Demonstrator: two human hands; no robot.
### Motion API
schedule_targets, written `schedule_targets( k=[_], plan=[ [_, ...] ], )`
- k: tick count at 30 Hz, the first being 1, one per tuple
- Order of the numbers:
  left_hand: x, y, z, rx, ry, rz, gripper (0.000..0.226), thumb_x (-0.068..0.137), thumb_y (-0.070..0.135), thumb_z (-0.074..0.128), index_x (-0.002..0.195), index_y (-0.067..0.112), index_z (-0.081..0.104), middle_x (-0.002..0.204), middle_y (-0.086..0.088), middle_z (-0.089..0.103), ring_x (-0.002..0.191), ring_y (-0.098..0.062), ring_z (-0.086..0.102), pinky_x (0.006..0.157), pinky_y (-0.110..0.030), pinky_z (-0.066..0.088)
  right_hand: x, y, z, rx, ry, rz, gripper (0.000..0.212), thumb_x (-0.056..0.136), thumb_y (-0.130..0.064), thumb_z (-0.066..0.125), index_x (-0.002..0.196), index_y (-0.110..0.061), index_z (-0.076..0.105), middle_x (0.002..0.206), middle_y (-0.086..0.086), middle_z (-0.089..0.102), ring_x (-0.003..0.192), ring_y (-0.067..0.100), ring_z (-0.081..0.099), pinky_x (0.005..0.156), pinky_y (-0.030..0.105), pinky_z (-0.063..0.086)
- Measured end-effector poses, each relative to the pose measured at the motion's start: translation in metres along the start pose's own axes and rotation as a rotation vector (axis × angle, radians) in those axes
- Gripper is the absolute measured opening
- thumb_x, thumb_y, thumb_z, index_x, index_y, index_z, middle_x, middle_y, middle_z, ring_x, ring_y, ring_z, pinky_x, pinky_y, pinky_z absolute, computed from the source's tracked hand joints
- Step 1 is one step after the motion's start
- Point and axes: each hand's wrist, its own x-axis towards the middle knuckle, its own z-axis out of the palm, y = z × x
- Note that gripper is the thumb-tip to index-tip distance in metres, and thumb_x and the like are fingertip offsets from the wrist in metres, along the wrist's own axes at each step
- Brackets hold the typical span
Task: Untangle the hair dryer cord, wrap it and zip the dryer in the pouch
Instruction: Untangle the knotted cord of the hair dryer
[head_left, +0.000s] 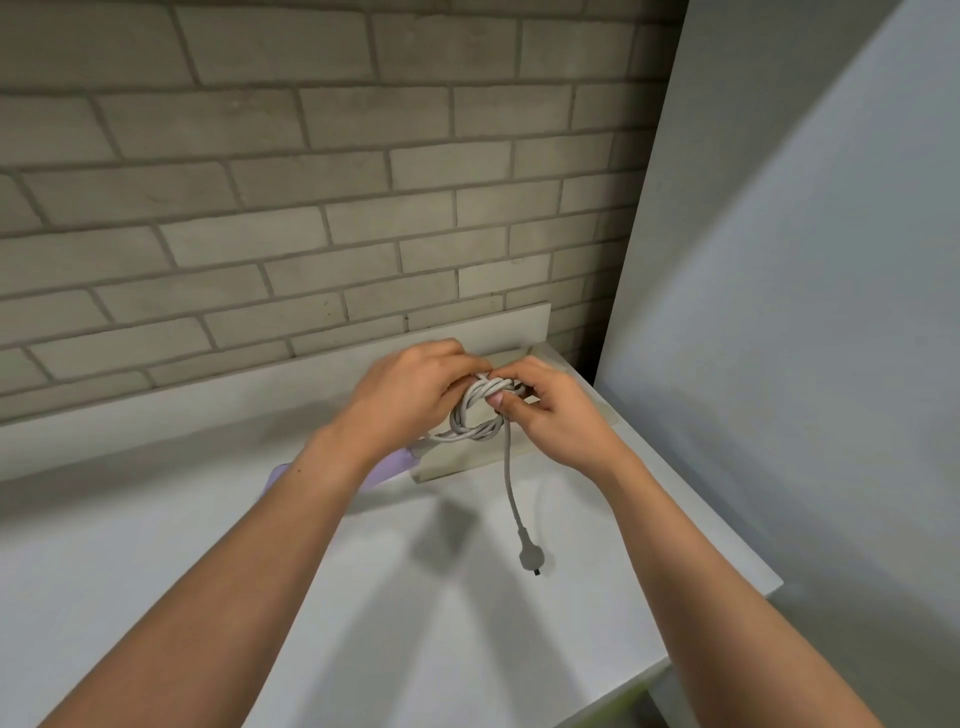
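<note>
1. Gripping a bundle of looped grey cord (475, 415), the left hand (410, 395) curls its fingers over the top of the coil from the left side.
2. The right hand (556, 410) pinches the same coil from the right, thumb tip pressed against the strands and fingers curled behind them.
3. Both hands hold the coil above the white desk (208, 519), near its back right corner.
4. One strand drops from the coil and ends in the plug (531, 558); whether the plug touches the desk I cannot tell.
5. A lilac hair dryer (387, 467) lies on the desk under the left wrist, mostly hidden by the forearm.
6. A flat beige pouch (452, 462) lies on the desk below the hands, just beside the dryer.
7. A grey brick wall (311, 182) stands behind the desk, and a pale panel (779, 312) rises on the right.
</note>
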Motion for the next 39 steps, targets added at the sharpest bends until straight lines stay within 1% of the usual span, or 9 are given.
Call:
schedule_targets(
  k=[5, 12, 14, 17, 20, 26, 30, 34, 39],
  plan=[
    [-0.002, -0.002, -0.008, 0.137, 0.042, -0.12, 0.034, 0.106, 0.046, 0.039, 0.123, 0.036, 0.067, 0.115, 0.009, 0.074, 0.108, -0.024, 0.067, 0.077, -0.039, 0.052, 0.008, -0.003, 0.005, 0.06, 0.031, 0.02, 0.019, 0.097, -0.026, 0.068, 0.115, -0.025, 0.074, 0.101, -0.011, 0.066, 0.092, 0.013, 0.065, 0.089, 0.045, 0.056],
    [-0.004, -0.01, -0.002, 0.03, 0.079, -0.444, 0.037, 0.1, 0.053, 0.033, 0.11, 0.03, 0.061, 0.093, 0.002, 0.076, 0.096, -0.036, 0.068, 0.076, -0.044, 0.055, 0.02, -0.003, 0.007, -0.001, 0.005, -0.008, 0.02, 0.099, -0.022, 0.066, 0.118, -0.021, 0.072, 0.099, -0.014, 0.063, 0.088, 0.007, 0.064, 0.086, 0.031, 0.054],
    [-0.002, -0.01, -0.004, 0.044, 0.063, -0.437, 0.03, 0.102, 0.045, 0.042, 0.108, 0.028, 0.065, 0.097, -0.002, 0.075, 0.099, -0.037, 0.066, 0.076, -0.042, 0.054, 0.023, -0.003, 0.007, -0.027, -0.006, -0.02, 0.019, 0.099, -0.022, 0.066, 0.117, -0.02, 0.072, 0.099, -0.011, 0.063, 0.087, 0.007, 0.065, 0.085, 0.029, 0.053],
    [0.001, -0.008, -0.011, 0.065, 0.068, -0.243, 0.035, 0.101, 0.036, 0.055, 0.133, 0.023, 0.062, 0.126, -0.002, 0.068, 0.119, -0.029, 0.058, 0.091, -0.043, 0.051, 0.026, -0.002, 0.009, -0.06, -0.031, -0.041, 0.019, 0.098, -0.024, 0.067, 0.117, -0.02, 0.072, 0.101, -0.009, 0.064, 0.091, 0.006, 0.062, 0.083, 0.025, 0.05],
    [0.007, -0.008, -0.016, 0.17, -0.009, -0.042, 0.039, 0.101, 0.039, 0.052, 0.136, 0.025, 0.062, 0.122, 0.001, 0.068, 0.114, -0.028, 0.06, 0.092, -0.043, 0.051, 0.029, -0.003, 0.009, -0.074, -0.021, -0.063, 0.02, 0.098, -0.023, 0.068, 0.117, -0.019, 0.072, 0.103, -0.009, 0.065, 0.093, 0.005, 0.062, 0.084, 0.021, 0.048],
    [0.009, -0.002, -0.015, 0.197, 0.074, -0.22, 0.034, 0.106, 0.047, 0.04, 0.116, 0.028, 0.067, 0.11, 0.003, 0.075, 0.103, -0.031, 0.068, 0.076, -0.041, 0.053, 0.033, -0.005, 0.006, -0.074, 0.032, -0.056, 0.022, 0.098, -0.025, 0.068, 0.119, -0.022, 0.073, 0.102, -0.008, 0.066, 0.092, 0.0, 0.06, 0.082, 0.015, 0.043],
    [0.01, -0.008, -0.02, 0.077, 0.205, -0.354, 0.032, 0.106, 0.049, 0.038, 0.117, 0.029, 0.06, 0.099, -0.001, 0.077, 0.094, -0.038, 0.07, 0.071, -0.044, 0.055, 0.033, -0.003, 0.007, -0.07, 0.035, -0.044, 0.022, 0.098, -0.025, 0.068, 0.119, -0.021, 0.073, 0.102, -0.006, 0.066, 0.09, 0.006, 0.061, 0.085, 0.026, 0.049],
    [0.012, -0.017, -0.022, 0.022, 0.194, -0.4, 0.032, 0.1, 0.053, 0.033, 0.112, 0.031, 0.053, 0.09, 0.001, 0.077, 0.093, -0.037, 0.069, 0.071, -0.045, 0.055, 0.036, -0.004, 0.005, -0.088, 0.036, -0.057, 0.019, 0.099, -0.026, 0.067, 0.116, -0.02, 0.072, 0.1, -0.006, 0.066, 0.09, 0.009, 0.062, 0.084, 0.031, 0.052],
    [0.013, -0.026, -0.026, 0.023, 0.1, -0.335, 0.028, 0.102, 0.032, 0.049, 0.13, 0.033, 0.054, 0.107, 0.001, 0.074, 0.105, -0.032, 0.066, 0.072, -0.038, 0.048, 0.04, -0.005, 0.003, -0.107, -0.01, -0.087, 0.02, 0.099, -0.025, 0.067, 0.117, -0.018, 0.072, 0.102, -0.007, 0.065, 0.09, 0.009, 0.063, 0.084, 0.032, 0.054]
  ],
)
